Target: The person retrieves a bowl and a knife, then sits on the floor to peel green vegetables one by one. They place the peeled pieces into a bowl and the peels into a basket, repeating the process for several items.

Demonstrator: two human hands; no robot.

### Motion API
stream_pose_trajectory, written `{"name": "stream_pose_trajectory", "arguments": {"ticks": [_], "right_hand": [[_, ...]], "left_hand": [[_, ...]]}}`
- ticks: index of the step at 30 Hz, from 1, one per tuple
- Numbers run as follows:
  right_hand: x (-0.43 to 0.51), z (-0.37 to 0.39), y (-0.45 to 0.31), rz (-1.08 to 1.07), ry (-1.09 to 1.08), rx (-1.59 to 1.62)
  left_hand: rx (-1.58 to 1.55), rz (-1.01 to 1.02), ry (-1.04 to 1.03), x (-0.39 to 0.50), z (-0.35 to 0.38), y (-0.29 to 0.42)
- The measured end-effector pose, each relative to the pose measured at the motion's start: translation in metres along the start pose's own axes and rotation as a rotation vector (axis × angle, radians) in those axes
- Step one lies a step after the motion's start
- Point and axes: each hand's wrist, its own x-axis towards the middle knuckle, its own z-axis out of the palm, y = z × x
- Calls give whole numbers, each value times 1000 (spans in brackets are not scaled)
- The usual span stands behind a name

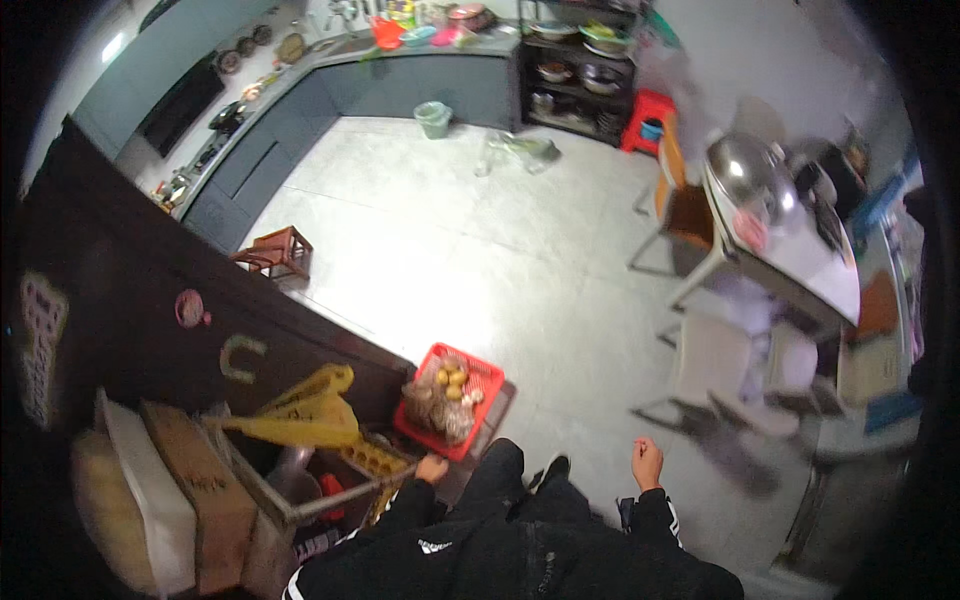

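My left hand [432, 469] is low in the view, at the near edge of a red plastic basket [489, 367]; whether it touches the basket I cannot tell. Several yellowish potatoes [454, 379] and a clear plastic bag of brownish contents [439, 412] lie in the basket. To the right, my right hand [646, 459] hangs over the grey floor, its fingers curled, with nothing visible in it. A yellow plastic bag [307, 420] lies on a rack [330, 504] left of my left hand.
Cardboard boxes [199, 495] stand at the lower left. A small wooden stool [283, 251] is by the dark partition. Chairs [712, 356] surround a white table [817, 274] with a metal bowl [750, 176] at right. A bin [433, 120] and a plastic bag [517, 152] are on the floor ahead.
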Motion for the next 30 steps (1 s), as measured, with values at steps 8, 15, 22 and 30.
{"name": "stream_pose_trajectory", "arguments": {"ticks": [8,15,22,30], "right_hand": [[372,58,-184,-366,-98,-119],[611,125,-366,-355,-159,-243],[875,278,-551,-568,-135,-81],[1083,441,-850,-729,-255,6]], "left_hand": [[-153,-938,304,117,-76,8],[-346,-507,317,369,-334,130],[-322,-506,820,615,-572,188],[-190,-881,242,654,-629,80]]}}
